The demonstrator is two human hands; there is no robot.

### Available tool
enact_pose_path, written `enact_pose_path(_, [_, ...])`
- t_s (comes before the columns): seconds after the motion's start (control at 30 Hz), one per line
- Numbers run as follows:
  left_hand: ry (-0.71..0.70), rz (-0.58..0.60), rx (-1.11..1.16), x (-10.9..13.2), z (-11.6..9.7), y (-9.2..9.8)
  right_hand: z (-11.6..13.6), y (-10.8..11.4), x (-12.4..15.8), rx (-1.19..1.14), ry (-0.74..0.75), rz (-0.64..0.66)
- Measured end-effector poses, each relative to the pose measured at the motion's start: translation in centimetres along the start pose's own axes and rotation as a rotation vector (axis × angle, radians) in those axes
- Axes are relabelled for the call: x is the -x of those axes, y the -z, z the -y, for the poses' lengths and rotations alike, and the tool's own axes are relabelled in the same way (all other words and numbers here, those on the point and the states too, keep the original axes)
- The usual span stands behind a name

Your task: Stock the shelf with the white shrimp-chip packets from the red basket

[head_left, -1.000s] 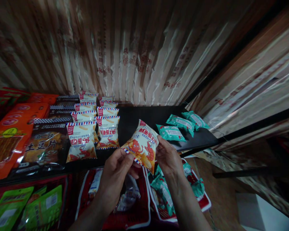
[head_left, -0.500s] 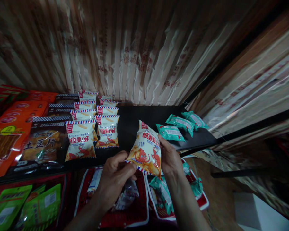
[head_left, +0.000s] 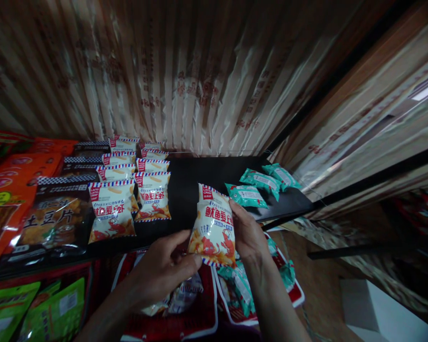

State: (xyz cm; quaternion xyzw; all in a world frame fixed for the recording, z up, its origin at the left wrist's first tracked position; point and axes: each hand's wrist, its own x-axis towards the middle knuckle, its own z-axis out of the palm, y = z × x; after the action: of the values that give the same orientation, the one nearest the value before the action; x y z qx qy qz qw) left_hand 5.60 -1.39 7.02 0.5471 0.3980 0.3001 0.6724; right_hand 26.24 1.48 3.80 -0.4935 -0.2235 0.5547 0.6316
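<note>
A white and orange snack bag (head_left: 216,228) with red lettering is held in front of the shelf, its printed face toward me. My right hand (head_left: 248,232) grips its right side, fingers partly hidden behind it. At its lower left corner, my left hand (head_left: 171,263) pinches the edge with the thumb in front. Matching snack bags (head_left: 112,211) stand in two rows on the black shelf (head_left: 185,190), left of the held one. Just beyond my right hand, three teal packets (head_left: 248,195) lie flat on the shelf's right end.
Dark potato-chip bags (head_left: 55,213) and orange packs (head_left: 7,199) fill the shelf's left. Below are red baskets (head_left: 199,323) with snack bags, teal packets and green pouches (head_left: 57,308). A black metal post (head_left: 306,114) rises at right; a white box (head_left: 378,308) sits on the floor.
The held snack bag has turned more upright and moved slightly left in view. The left hand has shifted a little left and down; shelf goods also appear farther left as the view shifted.
</note>
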Motion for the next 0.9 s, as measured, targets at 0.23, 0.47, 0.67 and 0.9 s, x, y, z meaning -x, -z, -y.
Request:
enact_pose_path(0.23, [-0.008, -0.187, 0.149, -0.5, 0.2, 0.3, 0.0, -0.9, 1.2, 0.027, -0.103, 0.101])
enact_pose_path(0.47, [0.004, -0.227, 0.153, -0.5, 0.4, -0.2, -0.4, -2.0, 2.4, 0.099, -0.135, 0.147])
enact_pose_path(0.67, [-0.008, -0.358, 0.259, -0.5, 0.8, 0.4, -0.2, -2.5, 2.6, 0.106, -0.067, 0.157])
enact_pose_path(0.9, [-0.183, -0.791, 0.581, -0.3, -1.1, 2.7, -0.3, -2.8, 3.1, 0.155, -0.020, 0.163])
